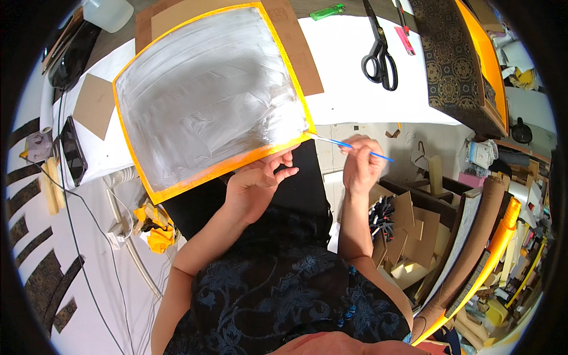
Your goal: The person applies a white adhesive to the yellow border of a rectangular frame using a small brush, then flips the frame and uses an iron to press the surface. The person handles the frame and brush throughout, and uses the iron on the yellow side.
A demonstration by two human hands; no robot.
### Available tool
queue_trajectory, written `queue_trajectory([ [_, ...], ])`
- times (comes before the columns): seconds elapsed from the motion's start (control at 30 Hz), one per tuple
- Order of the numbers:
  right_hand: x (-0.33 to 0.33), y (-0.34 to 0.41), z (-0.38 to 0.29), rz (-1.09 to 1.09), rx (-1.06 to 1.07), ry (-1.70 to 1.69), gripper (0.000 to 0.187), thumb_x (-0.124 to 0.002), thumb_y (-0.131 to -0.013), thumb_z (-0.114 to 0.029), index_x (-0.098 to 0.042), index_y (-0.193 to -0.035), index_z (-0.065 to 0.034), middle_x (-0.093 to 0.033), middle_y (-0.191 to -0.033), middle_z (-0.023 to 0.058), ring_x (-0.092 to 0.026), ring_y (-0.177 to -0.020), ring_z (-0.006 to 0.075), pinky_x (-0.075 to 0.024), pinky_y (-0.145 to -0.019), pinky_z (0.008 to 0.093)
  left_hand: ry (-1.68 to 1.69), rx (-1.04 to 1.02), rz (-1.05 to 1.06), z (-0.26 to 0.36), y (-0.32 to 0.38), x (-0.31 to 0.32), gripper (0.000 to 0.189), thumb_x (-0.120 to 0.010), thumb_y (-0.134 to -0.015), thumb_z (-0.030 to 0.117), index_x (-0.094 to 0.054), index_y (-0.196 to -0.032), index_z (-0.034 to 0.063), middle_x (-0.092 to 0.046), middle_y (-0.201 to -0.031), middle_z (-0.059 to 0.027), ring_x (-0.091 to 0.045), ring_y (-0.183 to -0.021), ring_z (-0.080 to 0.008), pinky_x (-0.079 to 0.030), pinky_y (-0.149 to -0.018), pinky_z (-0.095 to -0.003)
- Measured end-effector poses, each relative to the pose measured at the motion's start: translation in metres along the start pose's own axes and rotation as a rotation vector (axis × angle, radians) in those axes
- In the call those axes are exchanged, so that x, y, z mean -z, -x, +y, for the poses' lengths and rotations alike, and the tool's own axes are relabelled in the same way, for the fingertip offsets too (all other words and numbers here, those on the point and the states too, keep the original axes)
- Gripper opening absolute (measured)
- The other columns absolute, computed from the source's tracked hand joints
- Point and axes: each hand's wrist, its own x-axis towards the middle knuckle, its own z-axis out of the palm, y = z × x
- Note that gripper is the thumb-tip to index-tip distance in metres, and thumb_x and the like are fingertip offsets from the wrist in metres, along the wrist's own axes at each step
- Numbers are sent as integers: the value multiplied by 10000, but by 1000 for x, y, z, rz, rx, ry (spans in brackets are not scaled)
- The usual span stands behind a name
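A panel (199, 102) with a grey face, streaked with a wet-looking whitish coating, has a yellow-orange border along its edges. It reaches out past the table's near edge. My left hand (257, 186) holds it from below at the near edge, where some fingers are hidden beneath; the visible ones are curled. Between the fingers of my right hand (364, 164) is a thin brush with a blue handle (339, 143). Its pale tip meets the panel's near right corner.
Brown cardboard (306, 66) lies under the panel on a white-covered table (346, 53). Black scissors (380, 55), a green-handled tool (327, 12) and a pink cutter (404, 41) lie beyond. A patterned box (452, 62) stands right. Board offcuts (410, 230) and fabric rolls (475, 230) fill the lower right.
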Motion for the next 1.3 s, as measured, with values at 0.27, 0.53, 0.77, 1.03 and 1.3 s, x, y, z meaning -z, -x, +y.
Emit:
queue_trajectory([
  [0.27, 1, -1, 0, 18, 4, -4, 206, -593, -997, -179, -604, -901, 2, -639, -802, 120, -597, -734, 187, -485, -714, 326, 6, -10, -23, 0, 0, 4, 557, -548, -641, 87, -557, -1197, 49, -539, -1170, -77, -477, -1145, -185, -358, -1034, -419],
  [0.53, 3, -3, -5, 20, 23, 33, 205, -582, -1003, -168, -600, -901, 9, -642, -821, 123, -604, -753, 187, -489, -725, 326, -45, -15, -33, -3, -1, 8, 578, -547, -655, 219, -559, -1202, 36, -521, -1254, -125, -441, -1182, -210, -293, -1075, -437],
  [0.77, 4, -4, -5, 43, 41, -10, 192, -582, -1001, -162, -606, -911, 6, -645, -829, 129, -607, -755, 194, -491, -736, 334, -14, -5, -65, -1, -1, 7, 559, -545, -668, 230, -566, -1194, 41, -519, -1258, -124, -440, -1189, -216, -276, -1083, -450],
  [1.03, 0, -4, -6, -2, 12, -27, 211, -581, -1001, -176, -596, -879, -3, -630, -787, 120, -603, -731, 198, -501, -723, 352, -26, -21, -53, -3, 0, 7, 589, -539, -669, 219, -559, -1227, 31, -520, -1274, -122, -448, -1176, -213, -298, -1076, -442],
  [1.3, -3, -6, -4, -47, -69, -13, 215, -580, -1002, -168, -607, -894, 16, -648, -819, 134, -620, -746, 198, -506, -721, 334, -13, -24, -39, -3, -2, 8, 617, -543, -639, 197, -562, -1234, 32, -528, -1279, -121, -466, -1152, -207, -305, -1071, -438],
])
